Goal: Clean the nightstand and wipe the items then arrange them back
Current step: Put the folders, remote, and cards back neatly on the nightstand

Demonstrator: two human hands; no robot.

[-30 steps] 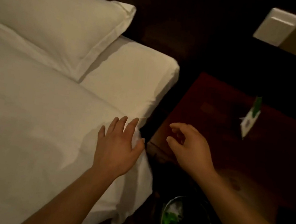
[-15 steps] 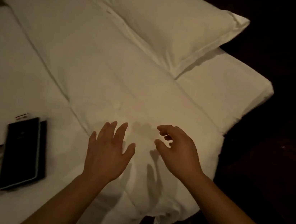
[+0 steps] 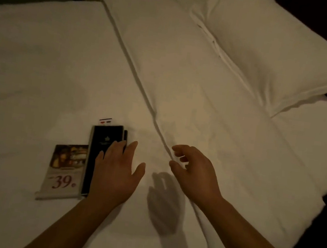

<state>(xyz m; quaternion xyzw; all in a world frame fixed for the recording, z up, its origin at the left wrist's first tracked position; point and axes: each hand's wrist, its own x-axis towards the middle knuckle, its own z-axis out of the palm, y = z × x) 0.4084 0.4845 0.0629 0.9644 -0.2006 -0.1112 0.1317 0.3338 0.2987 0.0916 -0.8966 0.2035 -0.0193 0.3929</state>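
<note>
Nightstand items are what I have in view, not the nightstand itself, which is out of frame. My landmark is the black folder (image 3: 103, 153), lying flat on the bed (image 3: 41, 66).

Largest first: the bed fills almost the whole view, white and dimly lit in warm light. Beyond and right of the folder a folded duvet (image 3: 185, 74) runs diagonally, and further right a pillow (image 3: 271, 54) sits at the head. The room past the bed edges is too dark to read.

Touching the folder's left edge lies a leaflet (image 3: 63, 171) printed with "39", part tucked beneath it. A small white card (image 3: 105, 121) peeks out from under the folder's far end. I judge these were parked here, stacked loosely, so the nightstand could be cleaned.

My left hand (image 3: 116, 174) is spread wide, palm down, fingers over the folder's right half, empty; whether it presses the cover I cannot tell. My right hand (image 3: 191, 171), right of the folder and over the duvet's fold, is loosely curled and half open, holding nothing, its shadow on the sheet below. I judge I am about to lift the folder for wiping or return.
</note>
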